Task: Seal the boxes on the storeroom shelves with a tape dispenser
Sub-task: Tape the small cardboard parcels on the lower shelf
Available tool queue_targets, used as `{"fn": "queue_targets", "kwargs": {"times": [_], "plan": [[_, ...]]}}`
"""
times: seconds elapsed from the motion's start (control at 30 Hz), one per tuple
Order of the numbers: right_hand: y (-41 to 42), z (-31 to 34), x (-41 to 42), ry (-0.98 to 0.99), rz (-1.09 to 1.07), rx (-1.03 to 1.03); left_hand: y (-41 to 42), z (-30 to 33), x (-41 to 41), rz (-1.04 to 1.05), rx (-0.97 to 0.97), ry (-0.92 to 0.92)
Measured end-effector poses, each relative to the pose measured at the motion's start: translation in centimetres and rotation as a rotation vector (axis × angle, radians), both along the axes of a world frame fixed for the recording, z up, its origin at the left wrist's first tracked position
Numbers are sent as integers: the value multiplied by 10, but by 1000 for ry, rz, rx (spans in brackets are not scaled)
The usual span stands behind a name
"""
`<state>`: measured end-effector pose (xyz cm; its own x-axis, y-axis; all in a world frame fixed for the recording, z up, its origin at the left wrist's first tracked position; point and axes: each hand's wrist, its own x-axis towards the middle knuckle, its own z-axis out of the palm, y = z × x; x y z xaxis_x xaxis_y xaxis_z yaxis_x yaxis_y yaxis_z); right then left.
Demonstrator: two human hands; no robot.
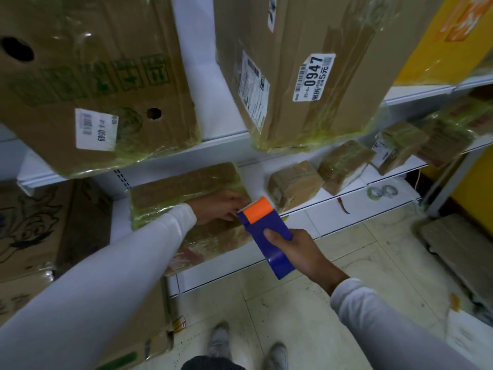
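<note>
The right hand [301,252] is gripping the tape dispenser [266,233]; the left hand [221,206] is pinching at its orange roller end, over the flat box [186,193] at the shelf [346,201] front edge.

Two tape rolls [382,192] lie near a knife [343,206] on the white shelf [360,209].

Storeroom or parcel depot. White metal shelving [229,145] runs from 9 to 3 o'clock, loaded with taped cardboard cartons [306,76] bearing barcode labels [313,77]. Small wrapped parcels [293,182] sit on the lower shelf at 1 o'clock. Tape rolls [381,192], probably, lie at 2 o'clock. Pale tiled floor [306,303] at 6 o'clock.
</note>
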<state>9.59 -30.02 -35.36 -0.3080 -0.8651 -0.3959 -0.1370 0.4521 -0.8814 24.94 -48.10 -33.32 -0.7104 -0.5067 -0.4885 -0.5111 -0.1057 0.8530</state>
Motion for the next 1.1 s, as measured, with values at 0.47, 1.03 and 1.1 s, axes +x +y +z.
{"fn": "queue_targets", "kwargs": {"times": [0.47,1.03,1.1], "plan": [[0,4,7,-91,7,0,-11,-6,-3,-19,-189,94],[34,-8,2,-126,-56,69,-80,-1,-16,150,-658,-97],[48,-14,-5,-136,-72,95,-106,6,-12,178,-677,-167]]}}
